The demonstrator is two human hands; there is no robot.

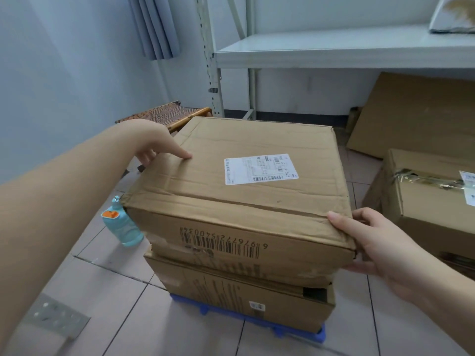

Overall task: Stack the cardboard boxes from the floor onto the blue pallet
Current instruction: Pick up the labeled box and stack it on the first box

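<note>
A large cardboard box with a white shipping label sits on top of a lower cardboard box, which rests on the blue pallet. My left hand grips the top box's far left edge, thumb on the lid and fingers down the side. My right hand clasps the near right corner, thumb on top and fingers under the side. Another cardboard box with tape and a label stands on the floor to the right.
A teal bottle stands on the tiled floor beside the stack's left side. A woven stool sits behind by the wall. A flattened cardboard sheet leans under the metal shelving. A grey perforated bracket lies at the bottom left.
</note>
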